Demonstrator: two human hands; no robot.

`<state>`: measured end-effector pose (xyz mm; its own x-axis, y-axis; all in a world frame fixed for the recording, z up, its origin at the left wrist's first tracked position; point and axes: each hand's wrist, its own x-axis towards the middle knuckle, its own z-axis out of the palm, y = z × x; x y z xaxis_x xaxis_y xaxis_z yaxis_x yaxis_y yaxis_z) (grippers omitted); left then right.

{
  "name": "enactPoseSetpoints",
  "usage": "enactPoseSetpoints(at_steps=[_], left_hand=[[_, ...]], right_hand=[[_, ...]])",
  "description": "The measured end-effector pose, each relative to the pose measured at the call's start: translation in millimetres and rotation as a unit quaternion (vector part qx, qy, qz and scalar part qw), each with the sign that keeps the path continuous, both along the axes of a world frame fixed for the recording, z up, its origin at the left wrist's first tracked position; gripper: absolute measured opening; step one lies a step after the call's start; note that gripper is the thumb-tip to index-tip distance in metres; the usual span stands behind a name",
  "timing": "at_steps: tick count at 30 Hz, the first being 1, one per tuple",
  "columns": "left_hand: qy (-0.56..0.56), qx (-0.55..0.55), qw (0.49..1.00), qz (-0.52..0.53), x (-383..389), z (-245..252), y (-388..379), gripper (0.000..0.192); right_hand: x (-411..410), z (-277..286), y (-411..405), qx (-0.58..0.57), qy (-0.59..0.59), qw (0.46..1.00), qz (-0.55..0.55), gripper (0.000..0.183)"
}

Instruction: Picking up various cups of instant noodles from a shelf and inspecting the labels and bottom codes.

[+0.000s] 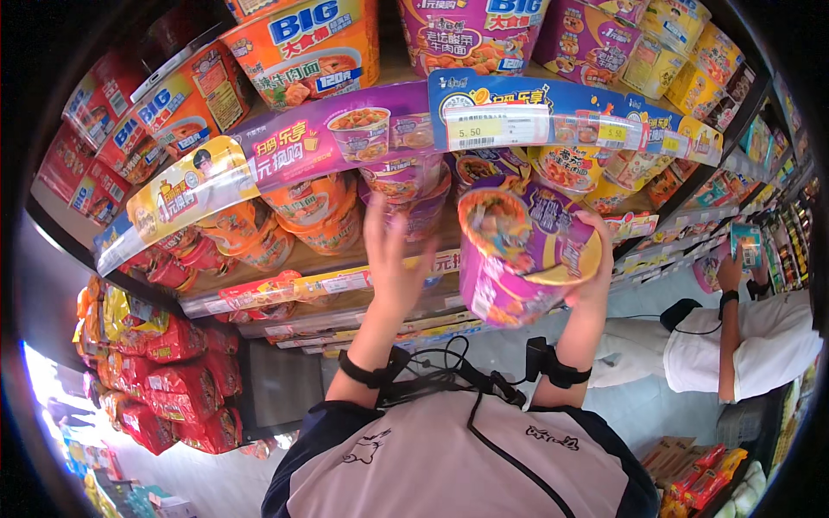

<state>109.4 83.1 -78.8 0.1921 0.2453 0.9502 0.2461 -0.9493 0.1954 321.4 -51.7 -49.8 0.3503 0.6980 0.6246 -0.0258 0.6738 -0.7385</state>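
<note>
My right hand (592, 265) grips a purple instant noodle cup (511, 291) by its right side, in front of the shelf. The cup is tilted, and a second cup or lid with a yellow end (573, 262) seems to lie against it; the overlap is unclear. My left hand (396, 259) is raised with its fingers apart, blurred, and holds nothing. Just behind its fingertips stand stacked purple noodle cups (411, 188) on the lower shelf. Orange noodle cups (317, 217) stand to their left, a yellow cup (570, 168) to their right.
A curved price strip (350, 139) runs along the upper shelf edge, below large noodle tubs (311, 52). Red noodle packs (181, 388) are piled at the left. Another person (732, 343) stands at the right, holding goods by a shelf. Cartons and packs (699, 476) lie at the lower right.
</note>
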Motion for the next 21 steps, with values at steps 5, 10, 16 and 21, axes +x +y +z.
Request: enactPoseSetpoints(at_steps=[5, 10, 16, 21], left_hand=[[0.072, 0.019, 0.986, -0.152, -15, -9, -23, 0.072], [-0.011, -0.015, 0.991, -0.135, -26, 22, -44, 0.081], [-0.001, -0.132, 0.972, -0.194, -42, 41, -50, 0.086], [-0.006, -0.186, 0.961, -0.206, -41, 54, -60, 0.094]], right_hand=[[-15, 1, 0, -0.068, -0.122, 0.99, -0.021, 0.093], [-23, -18, -7, -0.104, -0.074, 0.992, -0.003, 0.074], [-43, 16, -20, -0.125, -0.103, 0.987, 0.026, 0.047], [-106, 37, -23, -0.189, 0.103, 0.955, -0.204, 0.045]])
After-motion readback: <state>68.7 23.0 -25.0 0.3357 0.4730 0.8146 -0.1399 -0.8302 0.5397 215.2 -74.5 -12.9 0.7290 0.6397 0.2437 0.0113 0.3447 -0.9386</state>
